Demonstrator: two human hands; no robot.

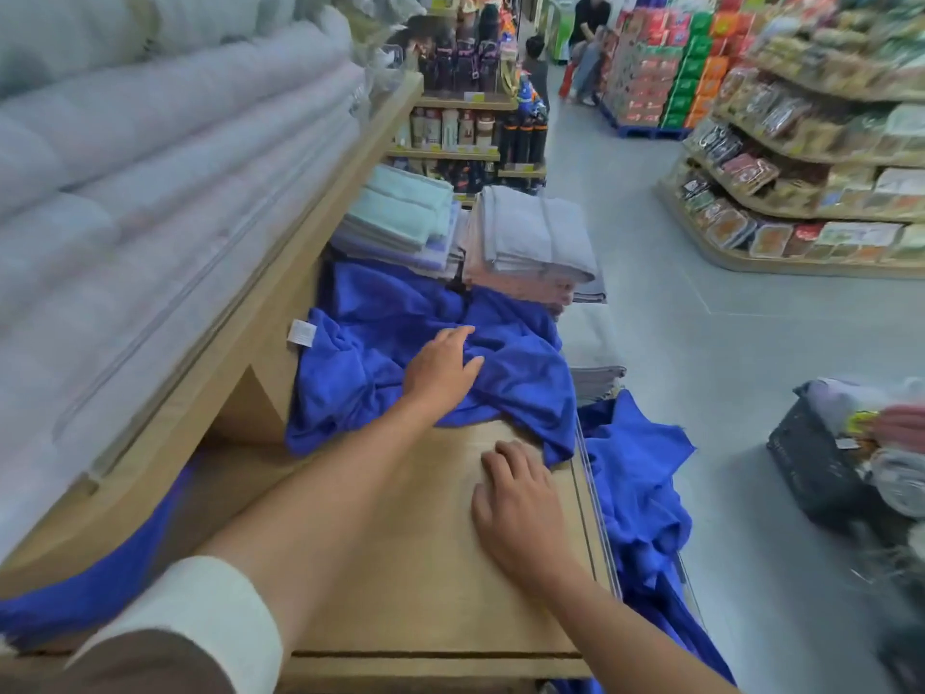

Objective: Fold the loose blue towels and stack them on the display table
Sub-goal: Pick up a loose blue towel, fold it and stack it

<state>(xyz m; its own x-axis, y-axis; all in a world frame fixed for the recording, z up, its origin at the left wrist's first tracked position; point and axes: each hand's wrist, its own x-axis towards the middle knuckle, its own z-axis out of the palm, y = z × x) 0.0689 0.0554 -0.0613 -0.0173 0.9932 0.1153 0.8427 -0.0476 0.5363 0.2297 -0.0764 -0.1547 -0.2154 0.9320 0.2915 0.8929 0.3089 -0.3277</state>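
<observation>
Spread flat on the crumpled blue towel (pixel 380 313), the left hand (pixel 443 365): fingers straight and slightly fanned, grip wide, pinching nothing, palm down on soft, deeply creased plush. Heaped in loose ridges across the far half of the wooden worktop (pixel 400 553), that towel, with a small white care label (pixel 302 334) sticking out at its left corner.

Lying palm down on bare matte board just short of the towel's near hem, the right hand (pixel 518 498): fingers gently bent, grip loose and holding nothing. Hard to tell whether fingertips meet hem.

Draped over the worktop's right edge and past a thin wire rail (pixel 598 523), a second blue towel (pixel 635 483), hanging in limp folds toward the grey floor (pixel 726 343). Along the left, beneath the slanted wooden shelf (pixel 280 293), a further strip of blue cloth (pixel 100 588).

Beyond the heap, squared stacks: mint-green folded towels (pixel 400 212) beside grey folded towels (pixel 535 232), flat and sharp-edged, the grey pile right against the blue heap. Up the left side, pale rolled fabric (pixel 150 157), blurred, in rounded rows. On the floor at the right, a black basket (pixel 821 473) of mixed cloth.
</observation>
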